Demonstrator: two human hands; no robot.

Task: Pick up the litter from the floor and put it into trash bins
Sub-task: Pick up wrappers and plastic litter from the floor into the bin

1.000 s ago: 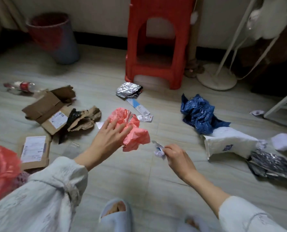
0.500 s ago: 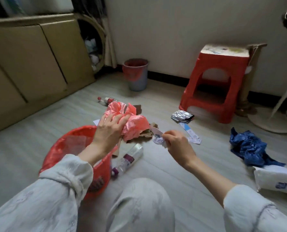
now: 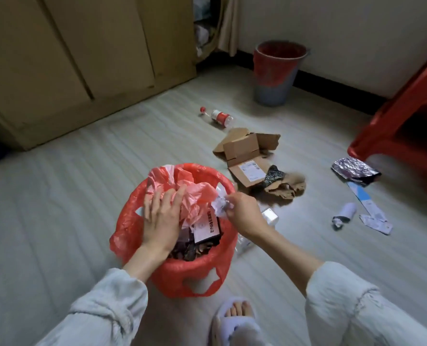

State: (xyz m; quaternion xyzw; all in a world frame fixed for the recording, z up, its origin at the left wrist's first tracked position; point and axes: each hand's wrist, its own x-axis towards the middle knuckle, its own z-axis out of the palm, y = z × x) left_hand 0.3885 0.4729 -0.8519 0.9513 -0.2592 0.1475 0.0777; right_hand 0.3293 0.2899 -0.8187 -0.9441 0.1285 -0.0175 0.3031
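A trash bin lined with a red plastic bag (image 3: 182,273) stands on the floor right in front of me, holding wrappers and a dark box. My left hand (image 3: 161,218) lies flat over the bin's mouth, pressing a crumpled pink plastic bag (image 3: 197,193) into it; whether the fingers grip it I cannot tell. My right hand (image 3: 243,214) is over the bin's right rim, its fingers pinched on a small crumpled white wrapper (image 3: 218,206). Torn cardboard boxes (image 3: 249,158) and a plastic bottle (image 3: 218,116) lie on the floor beyond the bin.
A second bin with a red liner (image 3: 276,73) stands by the far wall. A red plastic stool (image 3: 402,121) is at the right. A foil wrapper (image 3: 354,169), paper strips (image 3: 368,206) and a small tube (image 3: 344,214) litter the floor to the right. Wooden cabinets (image 3: 82,58) stand at left.
The view swung left and down. Both hands carried the pink bag and the white wrapper from above the floor to the red-lined bin; the pink bag now sits in its mouth.
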